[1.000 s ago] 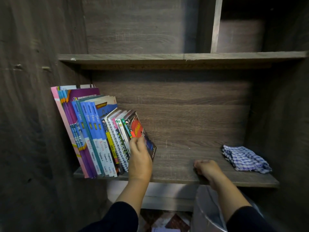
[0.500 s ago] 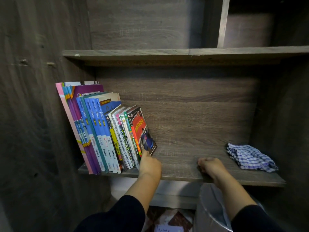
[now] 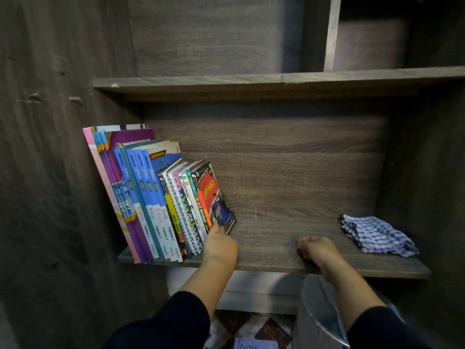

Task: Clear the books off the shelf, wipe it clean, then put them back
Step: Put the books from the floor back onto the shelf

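A row of books (image 3: 151, 197) leans to the left at the left end of the wooden shelf (image 3: 271, 258). The rightmost one is a red book (image 3: 214, 195) with a picture on its cover. My left hand (image 3: 220, 245) rests at the lower corner of that red book, fingertips touching its bottom edge, fingers curled. My right hand (image 3: 314, 250) lies knuckles up on the front part of the shelf, fingers curled under, with nothing visible in it. A blue and white checked cloth (image 3: 377, 235) lies crumpled at the right end of the shelf.
A second shelf board (image 3: 276, 80) runs overhead with an upright divider (image 3: 332, 34). Dark wooden walls close in on the left and right. Below the shelf stands a grey metal bin (image 3: 319, 313), and patterned floor shows under it.
My left hand has slid down from the middle of the red book's cover to its bottom corner. My right hand has stayed in place on the shelf.
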Tool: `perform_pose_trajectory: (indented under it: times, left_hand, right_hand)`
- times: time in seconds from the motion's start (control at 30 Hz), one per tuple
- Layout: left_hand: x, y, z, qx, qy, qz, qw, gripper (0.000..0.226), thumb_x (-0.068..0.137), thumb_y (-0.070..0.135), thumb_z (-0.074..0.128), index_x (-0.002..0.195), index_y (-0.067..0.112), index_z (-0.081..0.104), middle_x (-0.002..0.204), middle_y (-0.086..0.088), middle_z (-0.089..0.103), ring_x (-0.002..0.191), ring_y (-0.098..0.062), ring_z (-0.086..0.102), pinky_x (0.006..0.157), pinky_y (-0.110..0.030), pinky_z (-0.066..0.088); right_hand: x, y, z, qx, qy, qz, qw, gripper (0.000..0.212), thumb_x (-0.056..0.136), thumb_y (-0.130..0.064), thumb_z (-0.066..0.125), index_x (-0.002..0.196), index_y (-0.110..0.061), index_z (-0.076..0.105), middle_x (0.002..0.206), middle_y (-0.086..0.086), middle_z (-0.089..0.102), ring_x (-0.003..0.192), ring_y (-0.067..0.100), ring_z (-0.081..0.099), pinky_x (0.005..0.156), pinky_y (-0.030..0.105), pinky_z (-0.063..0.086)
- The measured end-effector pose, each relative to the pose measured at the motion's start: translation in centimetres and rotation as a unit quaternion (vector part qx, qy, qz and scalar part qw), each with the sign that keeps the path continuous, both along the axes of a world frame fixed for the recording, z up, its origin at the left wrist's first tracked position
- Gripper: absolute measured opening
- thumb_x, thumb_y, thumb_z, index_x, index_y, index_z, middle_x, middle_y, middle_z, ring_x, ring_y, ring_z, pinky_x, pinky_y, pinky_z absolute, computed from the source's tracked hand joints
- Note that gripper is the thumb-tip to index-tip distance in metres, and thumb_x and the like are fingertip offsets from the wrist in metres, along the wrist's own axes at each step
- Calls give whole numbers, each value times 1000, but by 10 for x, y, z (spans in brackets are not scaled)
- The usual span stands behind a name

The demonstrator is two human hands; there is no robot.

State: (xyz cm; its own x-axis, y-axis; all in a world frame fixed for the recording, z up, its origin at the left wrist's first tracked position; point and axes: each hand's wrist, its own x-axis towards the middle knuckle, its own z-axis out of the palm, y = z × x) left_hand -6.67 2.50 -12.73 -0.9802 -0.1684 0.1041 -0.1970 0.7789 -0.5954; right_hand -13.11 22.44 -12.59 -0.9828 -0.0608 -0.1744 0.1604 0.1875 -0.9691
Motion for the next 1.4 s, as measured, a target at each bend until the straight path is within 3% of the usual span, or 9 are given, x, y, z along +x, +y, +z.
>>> perform_pose_trajectory:
  times: [0.27, 0.4, 0.6, 0.8, 0.93, 1.0, 1.17, 1.27, 1.4]
  left_hand:
    - [7, 14, 2, 0, -11, -19, 1000, 35, 93, 13, 46, 126, 8, 58, 141, -17, 49, 142, -35, 24, 119, -51, 6]
    - [29, 27, 10, 35, 36, -81, 995, 29, 90, 9, 48, 114, 11, 65, 121, -12, 63, 125, -32, 41, 112, -48, 22]
    - [66, 42, 7, 99, 72, -172, 977, 25, 89, 12, 48, 105, 12, 68, 108, -9, 69, 109, -30, 56, 86, -34, 44]
    - [78, 37, -60, 203, 19, -136, 970, 25, 87, 13, 49, 108, 12, 62, 109, -10, 67, 106, -30, 57, 77, -35, 47]
    - [72, 22, -120, 249, -48, -69, 965, 26, 89, 13, 48, 112, 13, 61, 114, -12, 65, 108, -31, 57, 82, -38, 49]
    - [66, 12, -151, 302, -65, -18, 951, 26, 91, 14, 47, 112, 13, 62, 116, -12, 63, 108, -32, 59, 84, -39, 50]
    - [49, -3, -219, 476, -96, 117, 866, 32, 89, 37, 45, 116, 28, 60, 122, -5, 63, 107, -27, 61, 89, -36, 51]
    - [42, -4, -244, 613, -109, 156, 767, 42, 87, 28, 57, 129, 22, 55, 131, -7, 58, 115, -27, 57, 96, -34, 48]
    - [35, 3, -271, 728, -116, 231, 635, 41, 92, 17, 56, 132, 7, 53, 130, -11, 56, 119, -29, 55, 99, -33, 46]
  right_hand:
    - [10, 1, 2, -11, 21, 12, 1000, 15, 92, -3, 51, 82, -6, 61, 61, 10, 55, 47, 15, 48, 32, 7, 34]
    - [34, 4, 9, -64, -35, 153, 986, 17, 96, -9, 47, 90, -10, 62, 76, 7, 68, 49, 8, 66, 40, 14, 45]
    - [73, 1, -11, 92, -129, 334, 929, 20, 99, -21, 43, 104, -13, 61, 95, 5, 69, 74, 12, 69, 55, 23, 52]
    - [86, -10, -89, 254, -185, 294, 903, 21, 99, -21, 41, 88, -15, 58, 87, 3, 59, 71, 15, 54, 59, 26, 43]
    - [84, -11, -151, 282, -195, 252, 905, 25, 95, -18, 50, 114, -4, 59, 93, 6, 58, 74, 15, 53, 64, 26, 43]
    - [83, -12, -173, 271, -208, 238, 909, 10, 93, -15, 55, 96, -7, 61, 78, 0, 55, 65, 9, 51, 61, 18, 46]
    - [74, -19, -226, 173, -258, 171, 935, 22, 87, -5, 61, 109, -2, 58, 99, 10, 62, 81, 21, 60, 59, 26, 49]
    - [65, -23, -254, 150, -288, 154, 933, 41, 80, -12, 68, 118, 1, 57, 112, 15, 66, 97, 30, 64, 89, 43, 54]
    - [60, -28, -283, 105, -317, 137, 933, 45, 78, -23, 73, 117, -5, 59, 109, 14, 68, 92, 27, 66, 84, 37, 54]
